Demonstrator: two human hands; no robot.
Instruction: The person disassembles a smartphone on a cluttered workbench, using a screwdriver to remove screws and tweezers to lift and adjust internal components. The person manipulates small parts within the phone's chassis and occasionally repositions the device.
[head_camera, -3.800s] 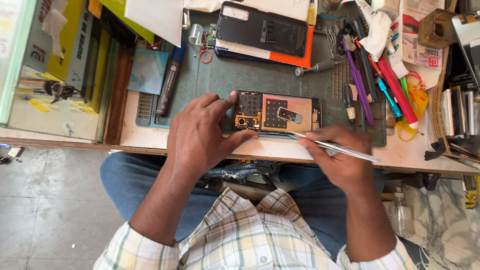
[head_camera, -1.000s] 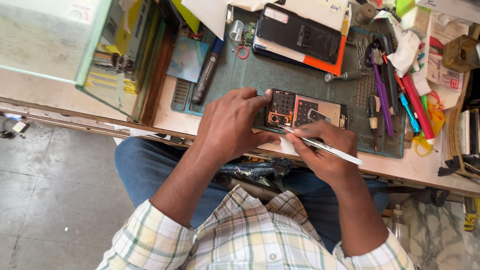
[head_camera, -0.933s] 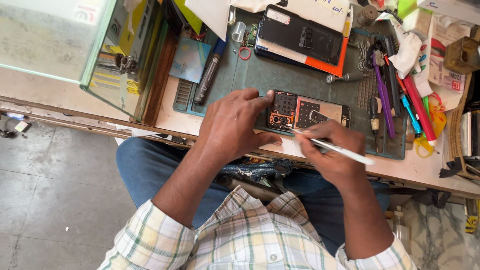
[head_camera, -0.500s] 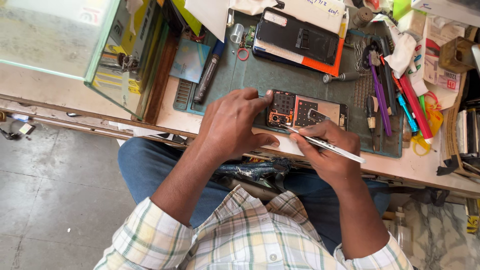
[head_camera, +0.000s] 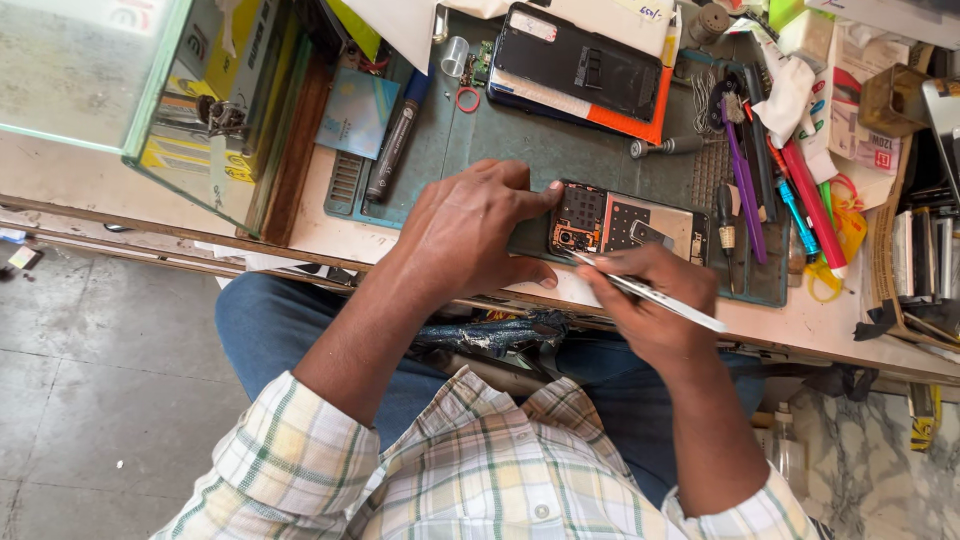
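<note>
An opened phone (head_camera: 625, 225) with its circuit board showing lies on a green work mat (head_camera: 540, 150) near the bench's front edge. My left hand (head_camera: 470, 235) presses down on the phone's left end, fingers over its top and bottom edges. My right hand (head_camera: 650, 300) grips silver tweezers (head_camera: 650, 292), whose tip points at the phone's lower left part.
A second dark phone (head_camera: 580, 65) on an orange sheet lies at the mat's far side. Screwdrivers, a purple tool and pens (head_camera: 770, 190) crowd the mat's right edge. A black marker (head_camera: 395, 150) lies left. A glass case (head_camera: 130, 90) stands far left.
The view has shifted slightly. My hands stay on the phone and the tweezers keep their place at its lower left, with only small movements.
</note>
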